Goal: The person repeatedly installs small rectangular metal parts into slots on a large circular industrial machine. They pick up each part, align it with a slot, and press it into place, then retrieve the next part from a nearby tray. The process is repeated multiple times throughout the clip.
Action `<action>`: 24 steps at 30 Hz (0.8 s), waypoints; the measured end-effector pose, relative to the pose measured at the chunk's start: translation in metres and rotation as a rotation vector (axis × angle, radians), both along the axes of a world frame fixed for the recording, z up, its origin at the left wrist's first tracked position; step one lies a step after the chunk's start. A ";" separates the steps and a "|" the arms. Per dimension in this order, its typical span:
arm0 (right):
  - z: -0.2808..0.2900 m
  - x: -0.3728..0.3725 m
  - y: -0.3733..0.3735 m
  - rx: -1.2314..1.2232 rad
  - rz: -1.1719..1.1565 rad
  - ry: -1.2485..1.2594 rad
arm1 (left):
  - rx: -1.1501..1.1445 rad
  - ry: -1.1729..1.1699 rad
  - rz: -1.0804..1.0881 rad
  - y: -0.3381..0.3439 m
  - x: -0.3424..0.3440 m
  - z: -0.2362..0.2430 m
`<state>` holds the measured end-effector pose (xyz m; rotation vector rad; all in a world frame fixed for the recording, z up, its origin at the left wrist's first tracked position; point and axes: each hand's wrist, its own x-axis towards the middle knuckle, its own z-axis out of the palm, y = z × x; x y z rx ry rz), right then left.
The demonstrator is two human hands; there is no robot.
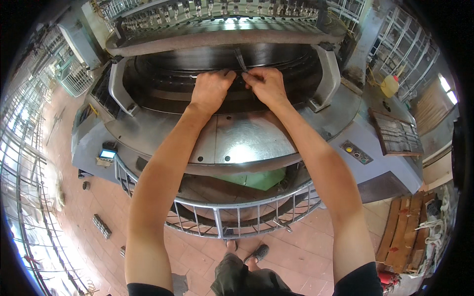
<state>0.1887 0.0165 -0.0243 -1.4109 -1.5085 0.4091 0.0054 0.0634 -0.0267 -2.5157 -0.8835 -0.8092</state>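
Both my arms reach into the opening of a large circular knitting machine [242, 140], over its dark ring [165, 93]. My left hand [211, 90] is closed in a fist, back upward; a thin rod with a pale end [193, 76] pokes out on its left side. Close beside it, my right hand [268, 86] pinches with thumb and fingertips. What sits in that pinch is too small and dark to name. A narrow grey strip [239, 58] slants up from between the hands against the dark cylinder wall [197, 58].
Metal brackets [328, 76] flank the opening, and a row of yarn feeders [232, 9] hangs above. A curved guard rail [217, 222] stands nearest me. To the right are a button panel [355, 152], a tray of metal parts [396, 133] and a yellow container [389, 86].
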 end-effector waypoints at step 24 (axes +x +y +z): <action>0.002 -0.003 -0.002 0.043 -0.022 -0.027 | 0.073 -0.029 -0.001 0.000 0.003 -0.002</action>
